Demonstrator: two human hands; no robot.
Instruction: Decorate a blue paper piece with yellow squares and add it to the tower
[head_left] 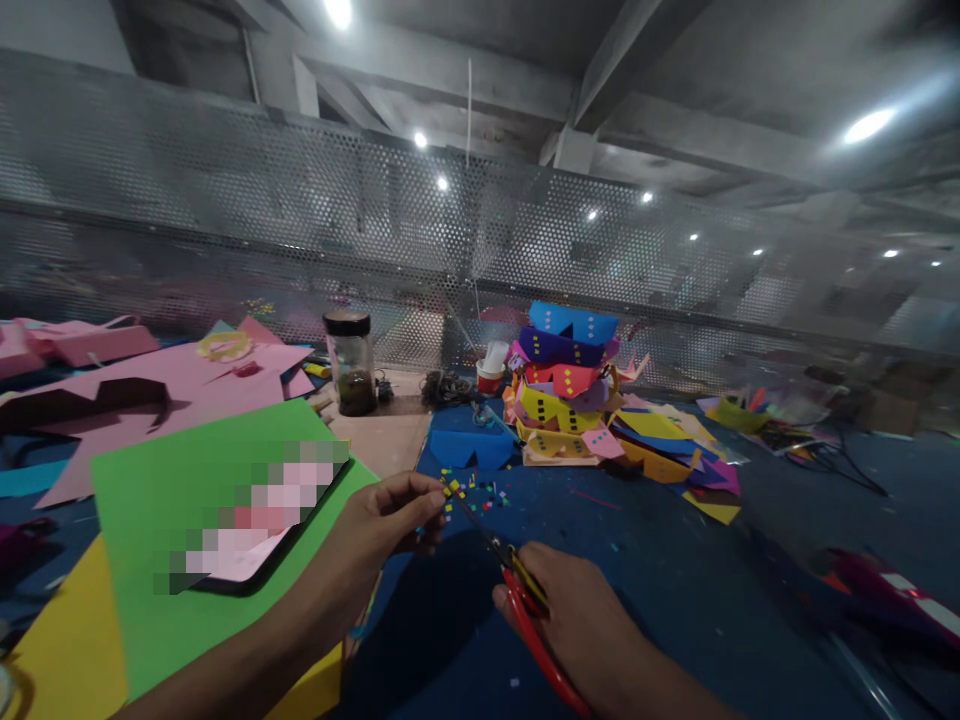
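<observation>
My right hand [577, 615] grips red-handled scissors [517, 590], whose blades point up and left toward my left hand. My left hand [390, 520] is pinched on a tiny yellow paper piece [452, 488] at the blade tips. Small coloured paper squares [480, 492] lie scattered on the blue table surface [660, 570] just beyond. A blue folded paper shape [471, 447] sits behind them.
A stack of coloured folded paper pieces [570, 385] stands at centre right. A green sheet [187, 520] with a phone [247, 525] on it lies at left, over a yellow sheet. Pink sheets [165, 385], a dark-lidded jar [351, 362] and a small cup [491, 372] lie farther back, before a perforated metal wall.
</observation>
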